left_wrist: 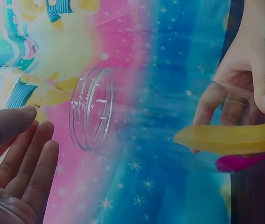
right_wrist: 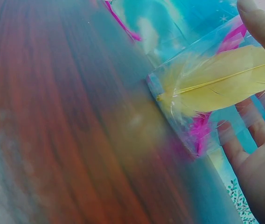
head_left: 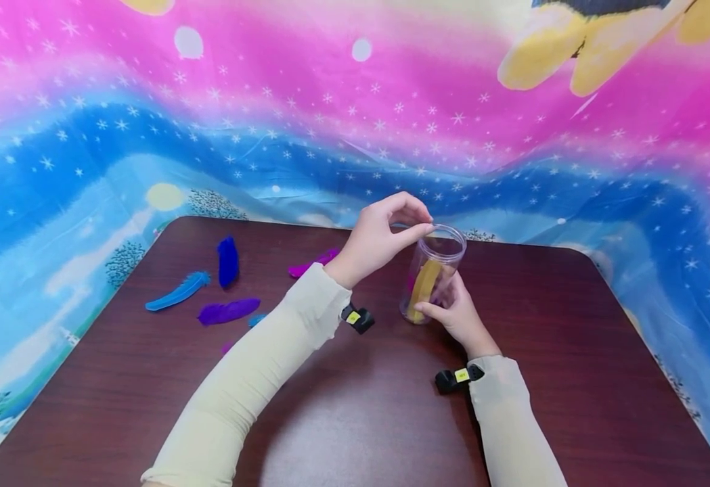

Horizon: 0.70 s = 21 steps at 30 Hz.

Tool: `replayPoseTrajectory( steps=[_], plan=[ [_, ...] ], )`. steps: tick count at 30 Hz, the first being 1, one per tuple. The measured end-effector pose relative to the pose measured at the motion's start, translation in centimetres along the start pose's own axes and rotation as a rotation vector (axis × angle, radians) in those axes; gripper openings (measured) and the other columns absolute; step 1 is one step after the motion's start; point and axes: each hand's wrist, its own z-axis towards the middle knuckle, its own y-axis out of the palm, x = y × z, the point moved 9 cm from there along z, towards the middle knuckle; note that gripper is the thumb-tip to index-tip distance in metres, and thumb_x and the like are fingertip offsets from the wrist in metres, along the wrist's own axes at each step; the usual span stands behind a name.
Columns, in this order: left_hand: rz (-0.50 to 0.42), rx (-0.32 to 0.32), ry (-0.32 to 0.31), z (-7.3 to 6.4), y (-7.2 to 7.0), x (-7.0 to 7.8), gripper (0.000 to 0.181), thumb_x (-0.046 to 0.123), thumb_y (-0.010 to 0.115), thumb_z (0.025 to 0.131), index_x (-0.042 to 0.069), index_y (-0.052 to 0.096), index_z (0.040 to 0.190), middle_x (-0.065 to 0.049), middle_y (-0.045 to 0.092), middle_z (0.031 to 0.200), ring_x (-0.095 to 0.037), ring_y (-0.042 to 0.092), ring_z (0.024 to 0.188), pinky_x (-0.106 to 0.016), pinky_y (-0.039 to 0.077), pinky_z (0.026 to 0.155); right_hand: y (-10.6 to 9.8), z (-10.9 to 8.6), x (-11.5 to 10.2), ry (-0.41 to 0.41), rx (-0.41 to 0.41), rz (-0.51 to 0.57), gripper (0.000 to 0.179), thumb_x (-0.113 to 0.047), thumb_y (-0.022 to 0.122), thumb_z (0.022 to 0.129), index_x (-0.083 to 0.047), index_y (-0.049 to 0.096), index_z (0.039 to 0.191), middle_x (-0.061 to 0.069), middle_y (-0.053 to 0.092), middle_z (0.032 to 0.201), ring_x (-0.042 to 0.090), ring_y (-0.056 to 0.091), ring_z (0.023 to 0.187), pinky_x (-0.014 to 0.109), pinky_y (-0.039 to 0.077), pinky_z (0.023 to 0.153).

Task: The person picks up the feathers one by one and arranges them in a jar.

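Observation:
A clear plastic jar [head_left: 442, 253], without a lid on its mouth, stands on the table with its base against the tabletop. Inside it are a yellow feather [right_wrist: 226, 81] and a magenta feather [left_wrist: 244, 162]. My right hand [head_left: 458, 314] grips the jar low down, thumb on the near side and fingers around the back. Beside the jar's rim hovers my left hand [head_left: 385, 233], holding nothing; in the left wrist view its fingers [left_wrist: 37, 163] are gently bent and apart from the rim.
On the table [head_left: 355, 419], left of the jar, lie a light blue feather [head_left: 178, 292], a dark blue feather [head_left: 228, 262], a purple feather [head_left: 229, 311] and a magenta feather [head_left: 312, 264]. Smaller blue and magenta bits peek from behind the left sleeve [head_left: 269, 358]. A printed cloth [head_left: 330, 135] hangs behind the table.

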Motion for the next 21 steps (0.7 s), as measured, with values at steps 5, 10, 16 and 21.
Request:
replayPoseTrajectory(
  steps=[5, 10, 16, 21],
  plan=[
    [0.008, 0.004, -0.013, -0.4, -0.5, -0.5, 0.013, 0.015, 0.076, 0.093, 0.014, 0.068, 0.104, 0.006, 0.070, 0.102, -0.005, 0.069, 0.096, -0.034, 0.056, 0.091, -0.1, 0.0, 0.0, 0.002, -0.005, -0.006, 0.082, 0.008, 0.075, 0.086, -0.009, 0.031, 0.153, 0.004, 0.056, 0.132, 0.015, 0.059, 0.104, 0.021, 0.050, 0.089],
    [0.057, 0.001, -0.013, -0.8, -0.8, -0.9, 0.011, 0.016, 0.075, 0.094, 0.015, 0.068, 0.103, 0.007, 0.070, 0.101, -0.003, 0.069, 0.096, -0.036, 0.055, 0.092, -0.1, 0.0, 0.1, -0.005, -0.002, -0.005, 0.082, 0.009, 0.075, 0.085, -0.008, 0.032, 0.152, 0.006, 0.056, 0.132, 0.018, 0.059, 0.103, 0.021, 0.050, 0.088],
    [0.130, -0.015, -0.022, -1.3, -1.4, -1.5, 0.012, 0.014, 0.075, 0.094, 0.014, 0.068, 0.103, 0.005, 0.071, 0.101, -0.005, 0.068, 0.098, -0.039, 0.055, 0.094, -0.1, 0.0, 0.1, -0.013, 0.001, 0.002, 0.081, 0.011, 0.074, 0.085, -0.007, 0.032, 0.152, 0.007, 0.057, 0.130, 0.018, 0.059, 0.102, 0.022, 0.050, 0.087],
    [0.206, -0.031, -0.025, -1.7, -2.0, -2.0, 0.013, 0.014, 0.075, 0.094, 0.011, 0.069, 0.104, -0.002, 0.072, 0.102, -0.007, 0.068, 0.097, -0.029, 0.054, 0.092, -0.1, 0.1, 0.0, -0.010, 0.001, -0.003, 0.080, 0.010, 0.074, 0.085, -0.006, 0.033, 0.151, 0.007, 0.056, 0.131, 0.017, 0.059, 0.107, 0.022, 0.050, 0.091]
  ],
)
